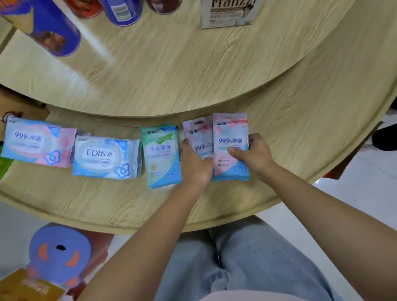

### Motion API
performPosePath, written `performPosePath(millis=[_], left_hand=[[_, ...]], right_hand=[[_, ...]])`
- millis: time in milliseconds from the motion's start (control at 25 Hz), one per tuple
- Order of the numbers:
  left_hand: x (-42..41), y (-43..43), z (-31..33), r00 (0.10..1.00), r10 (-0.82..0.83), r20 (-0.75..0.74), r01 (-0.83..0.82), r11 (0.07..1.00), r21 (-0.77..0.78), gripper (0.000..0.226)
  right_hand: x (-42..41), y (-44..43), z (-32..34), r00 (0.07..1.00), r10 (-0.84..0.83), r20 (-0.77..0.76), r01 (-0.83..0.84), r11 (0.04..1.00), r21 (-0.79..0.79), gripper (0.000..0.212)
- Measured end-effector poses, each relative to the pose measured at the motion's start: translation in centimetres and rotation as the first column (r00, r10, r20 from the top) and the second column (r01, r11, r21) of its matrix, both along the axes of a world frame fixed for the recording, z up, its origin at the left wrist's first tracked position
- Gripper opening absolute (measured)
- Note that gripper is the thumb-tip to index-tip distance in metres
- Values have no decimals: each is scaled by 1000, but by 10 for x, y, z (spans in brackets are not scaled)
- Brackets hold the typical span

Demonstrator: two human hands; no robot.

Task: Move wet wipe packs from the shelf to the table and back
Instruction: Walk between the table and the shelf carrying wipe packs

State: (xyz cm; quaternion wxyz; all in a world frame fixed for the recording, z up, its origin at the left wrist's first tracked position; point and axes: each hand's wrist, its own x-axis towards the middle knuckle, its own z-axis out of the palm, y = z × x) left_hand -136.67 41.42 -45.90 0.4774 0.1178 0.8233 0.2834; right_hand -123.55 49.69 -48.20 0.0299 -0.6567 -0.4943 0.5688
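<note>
Head view: the left hand (195, 166) grips the left pink pack (196, 135) and the right hand (254, 154) grips the right pink pack (230, 131), both lying on the lower shelf (291, 138). The right pack overlaps the left, so it is best lifted first, keeping clear of the green pack (161, 155) beside the left hand.

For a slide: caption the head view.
Left hand grips left pink pack, right hand grips right pink pack, on the shelf.

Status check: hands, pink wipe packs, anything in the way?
Left hand grips left pink pack. Right hand grips right pink pack. Both lie on wooden surface. Green pack close beside left hand.
</note>
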Motion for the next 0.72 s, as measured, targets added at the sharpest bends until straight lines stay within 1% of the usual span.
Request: performPosePath(millis=[80,120,200,280,360,440,520,600,640,720], left_hand=[[12,15,-6,995,32,-94,-36,999,-40,87],[18,21,-7,986,3,-165,-18,996,-90,98],[26,29,-9,953,-94,-288,32,977,-212,109],[27,31,-11,940,-112,-323,23,964,-266,111],[25,32,-14,955,-63,-289,-27,954,-297,106],[24,30,-16,973,-18,-228,-44,964,-264,97],[27,23,-13,988,7,-156,-27,991,-129,82],[30,13,-6,998,6,-56,-7,1000,-3,65],[30,7,-2,1000,5,10,-6,999,47,61],[28,-1,9,987,0,159,-20,993,120,60]], right_hand=[[29,10,-1,994,-85,-65,81,994,-67,57],[41,14,-1,989,-117,-85,110,990,-83,56],[59,21,4,979,-177,-99,168,982,-91,50],[72,24,9,972,-215,-99,207,975,-86,45],[77,24,12,969,-217,-116,205,973,-105,46],[77,22,17,963,-226,-148,203,967,-153,45],[75,19,23,958,-228,-173,196,963,-184,45],[75,16,31,959,-208,-193,170,966,-195,46],[77,14,36,956,-205,-209,165,968,-190,47],[82,7,45,943,-223,-246,184,968,-173,46]])
